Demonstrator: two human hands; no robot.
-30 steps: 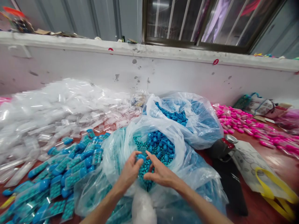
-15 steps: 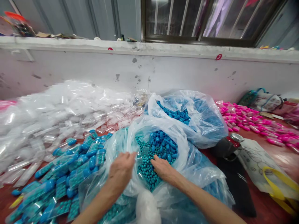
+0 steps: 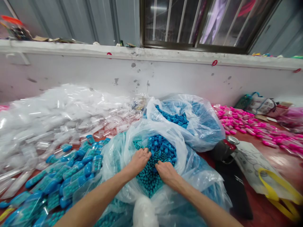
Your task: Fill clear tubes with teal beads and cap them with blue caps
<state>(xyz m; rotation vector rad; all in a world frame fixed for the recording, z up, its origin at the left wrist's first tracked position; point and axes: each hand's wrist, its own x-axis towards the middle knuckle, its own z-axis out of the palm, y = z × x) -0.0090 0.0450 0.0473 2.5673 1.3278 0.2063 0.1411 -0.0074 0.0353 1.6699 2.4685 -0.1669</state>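
An open plastic bag (image 3: 181,157) in front of me holds teal beads (image 3: 148,181) and blue caps (image 3: 163,146). My left hand (image 3: 140,161) is over the beads on the bag's left side, its fingers curled downward; whatever is in them is hidden. Close by on the right, my right hand (image 3: 167,172) has its fingertips bunched together at the beads, below the caps. I cannot make out what it grips. Left of the bag lies a heap of clear bead-filled containers (image 3: 73,168) with blue caps.
Clear empty containers (image 3: 59,110) are piled at the left. Behind the bag stands another bag (image 3: 208,126) of blue pieces. Pink pieces (image 3: 241,119), a dark cup (image 3: 221,151), a black flat item (image 3: 234,189) and a tote bag (image 3: 253,164) with yellow handles lie right.
My left hand has moved right and slightly up, from the bag's left rim to over the beads. My right hand stays low at the beads. The view has shifted slightly.
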